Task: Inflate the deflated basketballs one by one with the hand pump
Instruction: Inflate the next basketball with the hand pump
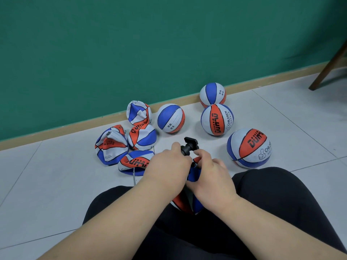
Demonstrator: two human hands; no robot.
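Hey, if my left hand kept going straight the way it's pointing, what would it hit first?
Your left hand is wrapped around the black pump, so its handle sits right ahead. Beyond that comes bare floor, then probably the round orange-striped ball, though depth is hard to judge.

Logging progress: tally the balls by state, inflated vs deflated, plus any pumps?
Inflated basketballs: 4
Deflated basketballs: 5, one of them held
Hand pump: 1
Total: 10
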